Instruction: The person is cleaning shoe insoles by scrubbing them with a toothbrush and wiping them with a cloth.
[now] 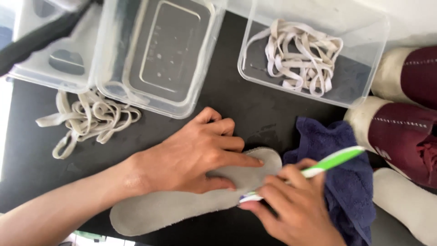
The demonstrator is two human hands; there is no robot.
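Left hand (195, 155) flattens soft grey insole (182, 205).

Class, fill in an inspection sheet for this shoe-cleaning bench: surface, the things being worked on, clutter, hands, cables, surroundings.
Surface: black tabletop, mostly covered.
Things in hand: grey insole lying flat; green-and-white toothbrush with its head at the insole's edge.
Clutter: loose white shoelaces on the table; more laces in a clear plastic tub; an empty clear tub; dark blue towel; a second insole at the right.
Hands: left hand presses the grey insole down; right hand grips the toothbrush.
Cables: nothing seen.
Surroundings: maroon shoes with white soles at the right edge.
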